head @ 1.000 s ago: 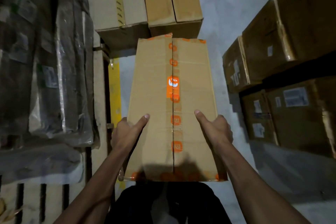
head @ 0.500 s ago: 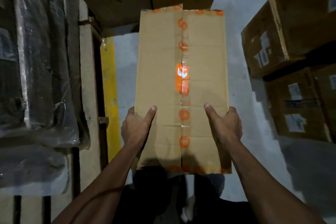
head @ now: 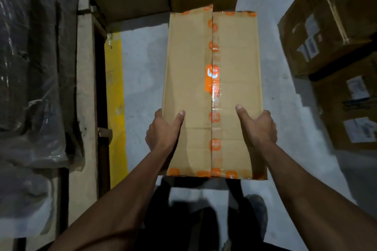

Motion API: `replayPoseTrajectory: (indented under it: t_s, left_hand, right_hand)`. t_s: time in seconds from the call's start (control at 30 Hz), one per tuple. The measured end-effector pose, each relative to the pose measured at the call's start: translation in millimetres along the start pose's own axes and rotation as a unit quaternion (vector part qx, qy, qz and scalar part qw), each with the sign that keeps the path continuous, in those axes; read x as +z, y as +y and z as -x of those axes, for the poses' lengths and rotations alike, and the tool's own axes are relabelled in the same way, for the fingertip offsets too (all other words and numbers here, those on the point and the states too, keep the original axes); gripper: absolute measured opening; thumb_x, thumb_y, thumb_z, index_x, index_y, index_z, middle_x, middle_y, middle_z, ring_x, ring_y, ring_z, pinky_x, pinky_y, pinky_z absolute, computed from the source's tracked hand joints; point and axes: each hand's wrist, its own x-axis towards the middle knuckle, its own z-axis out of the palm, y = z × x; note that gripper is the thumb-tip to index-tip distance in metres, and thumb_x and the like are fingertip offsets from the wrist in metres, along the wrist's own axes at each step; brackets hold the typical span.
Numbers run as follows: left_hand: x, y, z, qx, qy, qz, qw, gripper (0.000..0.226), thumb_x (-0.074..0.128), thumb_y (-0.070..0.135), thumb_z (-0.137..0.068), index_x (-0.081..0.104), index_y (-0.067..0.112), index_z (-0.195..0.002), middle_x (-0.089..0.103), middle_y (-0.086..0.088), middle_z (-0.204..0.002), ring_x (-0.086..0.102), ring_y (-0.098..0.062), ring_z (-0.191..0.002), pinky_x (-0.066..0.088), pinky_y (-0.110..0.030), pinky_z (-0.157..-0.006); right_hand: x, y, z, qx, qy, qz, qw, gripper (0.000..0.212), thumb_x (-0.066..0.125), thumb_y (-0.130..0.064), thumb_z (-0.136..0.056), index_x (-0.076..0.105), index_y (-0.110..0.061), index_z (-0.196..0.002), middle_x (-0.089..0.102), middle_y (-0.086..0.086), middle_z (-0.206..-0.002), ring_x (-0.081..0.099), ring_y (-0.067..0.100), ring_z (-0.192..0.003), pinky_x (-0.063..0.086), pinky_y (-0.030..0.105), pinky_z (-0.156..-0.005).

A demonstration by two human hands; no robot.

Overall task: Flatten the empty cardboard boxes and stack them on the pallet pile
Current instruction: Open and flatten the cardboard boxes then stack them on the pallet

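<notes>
Cardboard box (head: pixel 189 87) held by both hands, fingers hidden beneath — thumbs showing

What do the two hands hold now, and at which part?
The cardboard box, by its long side edges near the end closest to the person: left hand, right hand, thumbs on top.

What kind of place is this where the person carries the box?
Probably a warehouse or stockroom: labelled cardboard cartons stacked along a bare concrete floor, a yellow floor line, and plastic-wrapped goods on a wooden pallet.

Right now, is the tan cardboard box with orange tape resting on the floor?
No, both hands hold the box above the floor.
</notes>
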Motion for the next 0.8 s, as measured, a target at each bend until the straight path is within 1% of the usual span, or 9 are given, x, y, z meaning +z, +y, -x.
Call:
replayPoseTrajectory:
  t_s: [0.07, 0.1, 0.17, 0.23, 0.3, 0.43, 0.6, 0.7, 0.8]
  left_hand:
    - [5, -2, 1, 0.017, 0.003, 0.005, 1.000, 0.072, 0.057, 0.065, -0.088, 0.044, 0.018, -0.140, 0.063, -0.009, -0.128, 0.059, -0.035, -0.115, 0.045, -0.042, -0.089]
    - [7, -3, 3, 0.024, 0.000, 0.007, 1.000, 0.074, 0.057, 0.064, -0.089, 0.038, 0.019, -0.145, 0.061, -0.010, -0.133, 0.058, -0.035, -0.118, 0.045, -0.043, -0.091]
    - [7, -6, 9, 0.056, -0.014, 0.028, 0.998, 0.078, 0.055, 0.059, -0.093, 0.021, 0.024, -0.154, 0.050, -0.010, -0.145, 0.052, -0.035, -0.126, 0.043, -0.045, -0.097]
    - [4, -11, 17, 0.104, -0.026, 0.025, 0.994, 0.073, 0.051, 0.051, -0.098, 0.014, 0.028, -0.157, 0.037, -0.006, -0.155, 0.044, -0.031, -0.134, 0.040, -0.044, -0.101]
    - [1, -23, 28, 0.140, -0.049, -0.014, 0.989, 0.067, 0.048, 0.049, -0.100, 0.018, 0.028, -0.156, 0.029, -0.006, -0.158, 0.039, -0.030, -0.138, 0.039, -0.044, -0.103]
    - [0, -53, 61, 0.150, -0.109, -0.065, 0.981, 0.068, 0.048, 0.054, -0.098, 0.019, 0.033, -0.155, 0.027, -0.015, -0.153, 0.041, -0.036, -0.134, 0.042, -0.049, -0.103]
    - [-10, -83, 96, 0.157, -0.151, -0.090, 0.972, 0.081, 0.060, 0.054, -0.092, 0.014, 0.036, -0.156, 0.027, -0.016, -0.151, 0.044, -0.037, -0.131, 0.045, -0.049, -0.103]
    - [-12, -89, 99, 0.163, -0.165, -0.095, 0.968, 0.093, 0.072, 0.045, -0.086, 0.011, 0.035, -0.156, 0.027, -0.017, -0.150, 0.048, -0.039, -0.128, 0.044, -0.049, -0.105]
    - [-8, -87, 95, 0.169, -0.147, -0.081, 0.971, 0.093, 0.078, 0.035, -0.083, 0.016, 0.035, -0.153, 0.032, -0.016, -0.145, 0.053, -0.038, -0.121, 0.046, -0.048, -0.101]
  right_hand:
    - [0, 2, -4, -0.001, -0.007, -0.005, 1.000, 0.088, 0.056, -0.077, -0.080, 0.040, -0.014, -0.138, 0.056, 0.013, -0.132, 0.055, 0.036, -0.119, 0.048, 0.048, -0.096]
    - [-1, 3, -4, -0.007, -0.012, -0.003, 1.000, 0.089, 0.056, -0.076, -0.081, 0.033, -0.016, -0.144, 0.053, 0.013, -0.137, 0.053, 0.038, -0.123, 0.046, 0.051, -0.100]
    - [-4, 7, 5, -0.033, -0.018, 0.008, 0.999, 0.089, 0.052, -0.072, -0.087, 0.015, -0.025, -0.153, 0.046, 0.014, -0.146, 0.047, 0.040, -0.130, 0.041, 0.055, -0.105]
    - [-6, 14, 24, -0.066, -0.026, 0.048, 0.996, 0.083, 0.047, -0.067, -0.092, 0.004, -0.035, -0.155, 0.040, 0.014, -0.148, 0.045, 0.040, -0.131, 0.038, 0.055, -0.104]
    - [-9, 29, 49, -0.089, -0.047, 0.109, 0.989, 0.076, 0.042, -0.067, -0.095, 0.004, -0.040, -0.155, 0.035, 0.015, -0.146, 0.044, 0.039, -0.129, 0.039, 0.052, -0.102]
    - [-20, 58, 87, -0.089, -0.076, 0.185, 0.976, 0.076, 0.043, -0.070, -0.092, 0.010, -0.044, -0.155, 0.035, 0.016, -0.141, 0.045, 0.039, -0.125, 0.040, 0.048, -0.097]
    - [-29, 77, 117, -0.104, -0.121, 0.231, 0.960, 0.096, 0.059, -0.072, -0.082, 0.001, -0.047, -0.155, 0.032, 0.018, -0.140, 0.045, 0.041, -0.125, 0.041, 0.049, -0.098]
    - [-31, 84, 122, -0.119, -0.132, 0.255, 0.950, 0.111, 0.071, -0.066, -0.077, -0.007, -0.046, -0.154, 0.031, 0.019, -0.138, 0.044, 0.040, -0.124, 0.043, 0.049, -0.097]
    - [-27, 87, 121, -0.129, -0.110, 0.254, 0.952, 0.111, 0.076, -0.056, -0.079, -0.004, -0.045, -0.154, 0.031, 0.019, -0.135, 0.044, 0.037, -0.122, 0.043, 0.047, -0.094]
